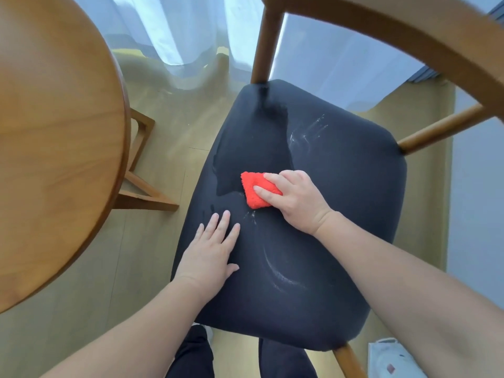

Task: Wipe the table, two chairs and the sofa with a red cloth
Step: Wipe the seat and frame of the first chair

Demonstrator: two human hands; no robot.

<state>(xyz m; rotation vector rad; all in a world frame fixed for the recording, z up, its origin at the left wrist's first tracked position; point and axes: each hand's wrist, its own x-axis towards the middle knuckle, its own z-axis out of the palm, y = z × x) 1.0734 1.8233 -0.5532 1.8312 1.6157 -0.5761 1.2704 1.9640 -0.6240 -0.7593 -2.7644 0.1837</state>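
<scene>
Red cloth (255, 190) on chair seat (343, 192)

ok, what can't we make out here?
Head view only:
- red cloth: near part hidden under the right hand.
- that hand's thumb: hidden, so pinch or press unclear.
- table: cut by left edge.
- chair back: cut by top edge.
- sofa, second chair: out of frame.
- white bag: cut by bottom edge.
</scene>
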